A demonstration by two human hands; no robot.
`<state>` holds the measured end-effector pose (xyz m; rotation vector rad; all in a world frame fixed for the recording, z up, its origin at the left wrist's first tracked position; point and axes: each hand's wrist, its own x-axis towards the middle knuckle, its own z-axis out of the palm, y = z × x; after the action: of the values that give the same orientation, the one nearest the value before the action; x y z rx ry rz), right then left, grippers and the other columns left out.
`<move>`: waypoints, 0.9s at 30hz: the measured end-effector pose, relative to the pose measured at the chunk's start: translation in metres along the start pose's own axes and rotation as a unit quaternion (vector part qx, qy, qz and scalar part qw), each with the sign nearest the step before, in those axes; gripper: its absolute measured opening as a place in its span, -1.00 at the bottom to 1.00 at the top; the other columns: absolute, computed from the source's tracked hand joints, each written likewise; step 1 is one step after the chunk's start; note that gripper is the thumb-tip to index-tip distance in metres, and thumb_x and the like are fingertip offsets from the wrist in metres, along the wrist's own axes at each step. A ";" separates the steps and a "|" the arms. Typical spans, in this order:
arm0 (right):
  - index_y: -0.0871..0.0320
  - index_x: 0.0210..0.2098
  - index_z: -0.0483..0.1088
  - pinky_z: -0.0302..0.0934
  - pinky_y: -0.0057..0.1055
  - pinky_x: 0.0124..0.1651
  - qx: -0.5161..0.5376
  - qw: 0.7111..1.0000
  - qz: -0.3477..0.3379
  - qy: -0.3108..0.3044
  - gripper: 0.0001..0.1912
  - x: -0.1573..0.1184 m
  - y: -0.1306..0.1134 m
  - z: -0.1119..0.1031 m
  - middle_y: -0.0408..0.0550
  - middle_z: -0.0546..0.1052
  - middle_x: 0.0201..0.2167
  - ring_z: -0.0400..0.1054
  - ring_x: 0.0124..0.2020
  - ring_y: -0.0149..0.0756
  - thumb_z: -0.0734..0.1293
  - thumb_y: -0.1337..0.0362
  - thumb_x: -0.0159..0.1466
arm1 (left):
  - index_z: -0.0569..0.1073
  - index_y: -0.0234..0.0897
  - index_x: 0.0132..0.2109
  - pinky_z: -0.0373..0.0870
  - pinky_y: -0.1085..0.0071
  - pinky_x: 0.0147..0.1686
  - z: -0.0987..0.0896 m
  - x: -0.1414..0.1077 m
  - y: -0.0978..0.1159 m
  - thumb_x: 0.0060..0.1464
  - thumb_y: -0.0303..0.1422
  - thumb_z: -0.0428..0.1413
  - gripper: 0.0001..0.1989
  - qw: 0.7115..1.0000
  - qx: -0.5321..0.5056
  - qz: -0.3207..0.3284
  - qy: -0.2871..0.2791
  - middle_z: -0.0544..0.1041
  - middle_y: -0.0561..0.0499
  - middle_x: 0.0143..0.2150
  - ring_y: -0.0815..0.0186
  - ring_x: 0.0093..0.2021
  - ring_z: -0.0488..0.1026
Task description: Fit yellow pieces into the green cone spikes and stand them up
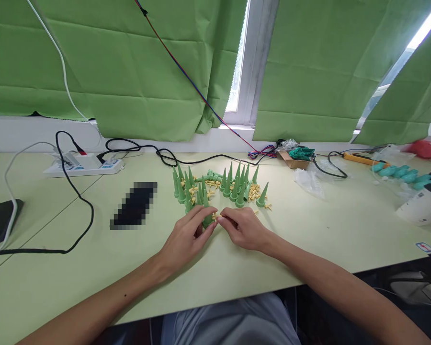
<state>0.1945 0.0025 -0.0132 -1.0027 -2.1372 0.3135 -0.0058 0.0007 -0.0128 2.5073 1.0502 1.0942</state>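
Observation:
My left hand (188, 235) has its fingers curled around a green cone (207, 218) that stands on the table. Beside it, my right hand (246, 228) pinches a small yellow piece (219, 217) against the cone's right side. Several green cones (240, 194) stand upright behind my right hand, and another group (180, 189) stands behind my left hand. Small yellow pieces (254, 192) lie scattered among them. Green pieces (214, 176) lie in a pile between the two groups.
A pixelated dark object (134, 206) lies left of my hands. Farther left are a power strip (86, 165) and black cable (88, 203). To the right are a small cardboard box (294, 162), plastic bags (309, 181), teal objects (402, 172) and a white device (422, 206).

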 end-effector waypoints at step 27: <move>0.12 -0.30 0.25 0.06 -0.52 -0.48 0.087 0.995 -0.053 0.013 -0.88 -0.006 -0.003 0.009 -0.30 0.25 -0.56 0.11 -0.60 -0.51 0.30 0.25 0.31 | 0.24 -0.08 0.06 0.26 0.52 -0.63 -0.001 0.005 0.009 0.24 -0.20 0.10 -0.70 0.854 -0.437 -0.226 -0.170 0.41 0.11 -0.32 0.46 -0.55 0.32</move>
<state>0.1887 -0.0029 -0.0208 -0.7869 -2.0905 0.4232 0.0007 -0.0024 -0.0050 1.5335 0.7313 0.7039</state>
